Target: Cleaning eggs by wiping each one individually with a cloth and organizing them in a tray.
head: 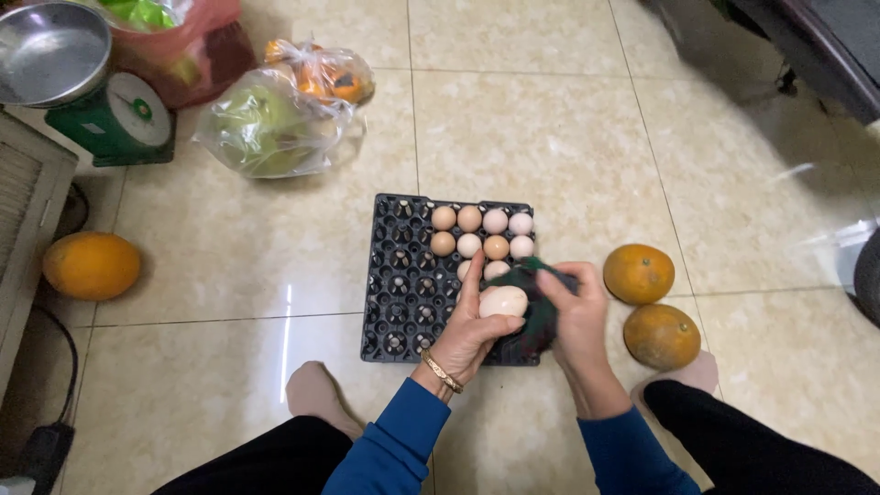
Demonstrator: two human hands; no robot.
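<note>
The fingers (477,302) of the left hand (467,335) are curled around a pale egg (503,301), thumb below and fingertips above, gripping it just over the near right part of the black egg tray (396,293). The right hand (577,316) is clenched on a dark green cloth (536,316), bunched and pressed against the egg's right side. The step in hand looks like wiping the egg clean while it is held above the tray.

The tray lies flat on the tiled floor (550,137). Ten eggs (482,233) sit in its far right corner, in rows of four, four and two; the left and near cups are bare.

Judging from this, the next move calls for a light touch: turn the egg in the left fingers so the cloth reaches its hidden side, without squeezing the shell, then lower it upright into the free cup beside the short third row.

Two orange round fruits (639,273) lie on the floor just right of the tray, another (92,266) well to the left. Bags of produce (275,124) and a green kitchen scale (110,115) with a metal bowl (50,50) stand at the far left.
</note>
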